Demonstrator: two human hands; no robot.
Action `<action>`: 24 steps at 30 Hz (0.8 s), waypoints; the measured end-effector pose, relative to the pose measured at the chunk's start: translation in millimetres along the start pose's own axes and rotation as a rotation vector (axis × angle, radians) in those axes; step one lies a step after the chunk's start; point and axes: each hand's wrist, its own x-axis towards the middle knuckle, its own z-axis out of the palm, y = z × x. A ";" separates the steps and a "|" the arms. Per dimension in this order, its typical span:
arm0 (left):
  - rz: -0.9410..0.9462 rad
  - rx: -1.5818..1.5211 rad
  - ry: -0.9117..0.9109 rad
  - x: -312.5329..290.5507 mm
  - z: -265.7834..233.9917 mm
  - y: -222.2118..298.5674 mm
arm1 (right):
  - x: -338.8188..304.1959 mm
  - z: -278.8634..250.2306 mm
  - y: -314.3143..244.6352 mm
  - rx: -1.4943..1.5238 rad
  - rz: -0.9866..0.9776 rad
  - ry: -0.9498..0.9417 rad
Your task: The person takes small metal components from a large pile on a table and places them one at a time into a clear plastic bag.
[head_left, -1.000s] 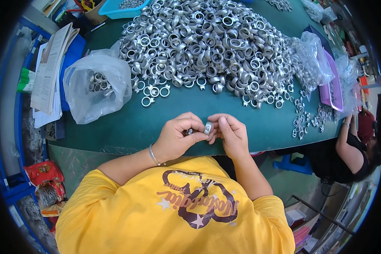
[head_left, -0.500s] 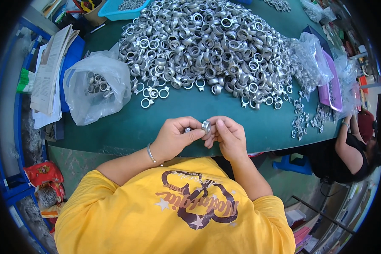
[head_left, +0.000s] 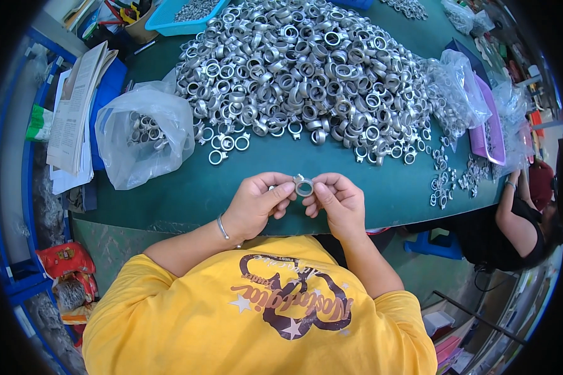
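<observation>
Between my two hands, above the table's near edge, is a silver metal ring clamp (head_left: 304, 187) with a small lug on its upper rim. My left hand (head_left: 261, 199) pinches its left side between thumb and fingers. At the opposite side my right hand (head_left: 336, 201) grips it the same way. The ring's round opening faces up toward me. Something small and metallic shows at my left fingers, too little of it to name. Beyond my hands lies a large heap of similar ring clamps (head_left: 306, 81).
On the left, an open plastic bag (head_left: 122, 156) holds some rings, beside stacked papers (head_left: 75, 119). A blue basket (head_left: 169, 29) stands at the back. To the right are small loose parts (head_left: 443, 181), a purple basket (head_left: 495, 134) and a seated person (head_left: 519, 228).
The ring clamp has turned from nearly edge-on to face-up, so its opening now shows. My left fingers have shifted their hold, and both hands stay in about the same place.
</observation>
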 end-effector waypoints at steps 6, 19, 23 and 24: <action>-0.015 0.008 0.005 0.0 1.2 1.0 | 0.5 -0.6 5.9 0.107 0.049 -0.012; -0.028 0.186 0.049 -2.9 7.2 1.2 | -2.0 0.8 10.1 -0.088 0.097 -0.115; -0.053 0.149 0.049 -0.4 4.8 3.6 | -1.9 -2.0 9.6 0.029 0.151 -0.143; -0.068 0.114 0.049 0.6 3.5 3.5 | -2.2 -2.5 9.5 0.047 0.176 -0.144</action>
